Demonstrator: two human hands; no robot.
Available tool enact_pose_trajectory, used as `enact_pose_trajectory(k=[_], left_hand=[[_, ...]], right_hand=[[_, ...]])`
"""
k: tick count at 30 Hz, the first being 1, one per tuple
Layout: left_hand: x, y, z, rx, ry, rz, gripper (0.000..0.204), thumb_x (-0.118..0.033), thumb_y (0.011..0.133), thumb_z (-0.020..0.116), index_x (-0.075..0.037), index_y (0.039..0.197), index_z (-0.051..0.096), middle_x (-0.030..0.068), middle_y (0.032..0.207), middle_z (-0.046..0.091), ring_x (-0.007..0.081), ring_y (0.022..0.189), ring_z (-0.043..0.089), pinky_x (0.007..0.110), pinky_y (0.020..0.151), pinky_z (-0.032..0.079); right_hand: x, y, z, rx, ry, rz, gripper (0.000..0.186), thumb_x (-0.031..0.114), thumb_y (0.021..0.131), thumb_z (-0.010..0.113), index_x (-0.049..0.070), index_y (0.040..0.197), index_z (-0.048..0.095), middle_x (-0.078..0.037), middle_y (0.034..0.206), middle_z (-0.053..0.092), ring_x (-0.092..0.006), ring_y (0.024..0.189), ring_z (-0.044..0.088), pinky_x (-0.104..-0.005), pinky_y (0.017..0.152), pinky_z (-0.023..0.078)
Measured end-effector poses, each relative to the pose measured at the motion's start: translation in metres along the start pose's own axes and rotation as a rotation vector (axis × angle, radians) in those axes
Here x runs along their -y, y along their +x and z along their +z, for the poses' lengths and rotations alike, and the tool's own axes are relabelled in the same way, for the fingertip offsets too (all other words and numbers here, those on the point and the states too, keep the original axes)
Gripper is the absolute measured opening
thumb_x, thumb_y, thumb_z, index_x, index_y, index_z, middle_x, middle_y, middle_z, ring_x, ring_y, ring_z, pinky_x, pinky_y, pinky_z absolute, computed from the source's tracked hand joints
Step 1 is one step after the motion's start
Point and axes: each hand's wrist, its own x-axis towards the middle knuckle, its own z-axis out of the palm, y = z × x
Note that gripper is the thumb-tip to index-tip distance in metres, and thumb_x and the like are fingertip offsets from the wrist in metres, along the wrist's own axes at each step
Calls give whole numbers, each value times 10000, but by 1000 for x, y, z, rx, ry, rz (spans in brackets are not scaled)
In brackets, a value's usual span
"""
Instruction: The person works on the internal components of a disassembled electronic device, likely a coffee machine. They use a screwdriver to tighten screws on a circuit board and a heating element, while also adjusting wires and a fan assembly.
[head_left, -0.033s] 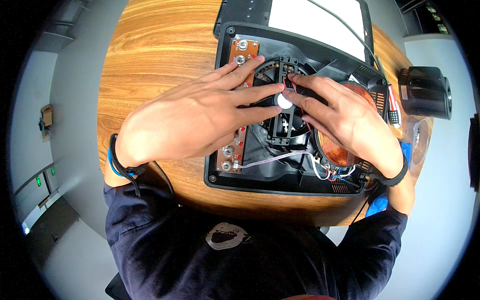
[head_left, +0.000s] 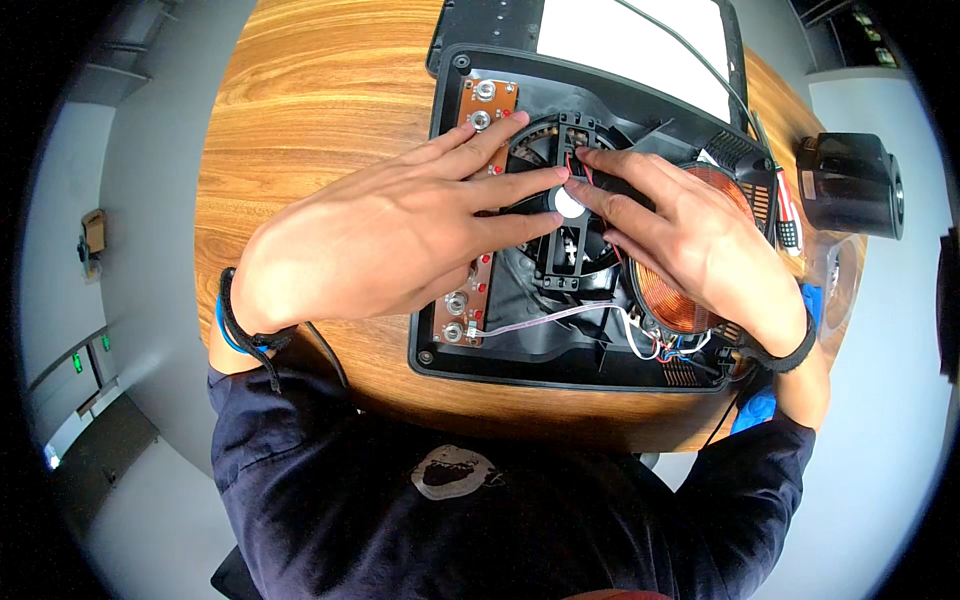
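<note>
Left fingers [head_left: 520,188] lie spread over the fan [head_left: 571,207]; whether right fingers [head_left: 628,208] grip is unclear.

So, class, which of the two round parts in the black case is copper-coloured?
The coil, partly hidden by the right hand; the fan to its left is black, with a white centre.

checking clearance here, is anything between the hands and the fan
Nothing visible does: the left hand and right hand both reach the white-centred fan. A thin red wire runs close by the right fingertips.
</note>
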Motion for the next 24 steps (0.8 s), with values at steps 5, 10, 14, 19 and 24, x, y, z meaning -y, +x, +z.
enact_pose_trajectory(k=[5, 10, 14, 19, 24], left_hand=[[-4, -1, -1, 35, 26, -16, 885, 18, 788, 761, -131, 1645, 599, 79, 1854, 355, 488, 1720, 228, 606, 1399, 293], [-4, -1, -2, 42, 8, -20, 885, 20, 810, 770, -142, 1660, 584, 82, 1860, 342, 475, 1733, 197, 626, 1405, 259], [-2, -1, 1, 22, -13, -18, 875, 14, 823, 775, -147, 1661, 584, 79, 1863, 334, 468, 1737, 191, 629, 1404, 256], [-4, -2, -1, -6, -70, -38, 871, 16, 820, 769, -163, 1654, 597, 139, 1857, 324, 486, 1727, 207, 621, 1394, 285], [0, -1, 2, -5, -42, -23, 889, 19, 810, 756, -174, 1662, 593, 180, 1840, 344, 501, 1715, 234, 608, 1381, 319]], right_hand=[[1, 3, -4, 1, -45, 6, 561, 99, 952, 819, 118, 1503, 721, -157, 1474, 675, -371, 1267, 711, -447, 1051, 611], [-1, 6, -7, 26, -56, 24, 520, 86, 946, 819, 119, 1459, 743, -144, 1444, 682, -368, 1236, 723, -443, 1030, 616], [1, 8, -8, 10, -67, 24, 466, 77, 939, 816, 98, 1401, 753, -143, 1414, 676, -369, 1214, 722, -454, 1007, 614], [-1, 8, -12, -8, -66, 104, 458, 61, 929, 815, 66, 1378, 725, -142, 1412, 655, -374, 1244, 704, -469, 1005, 607], [-14, 14, -16, -140, -107, 66, 531, 54, 947, 805, 14, 1457, 663, -181, 1482, 649, -426, 1307, 661, -491, 1149, 530]])
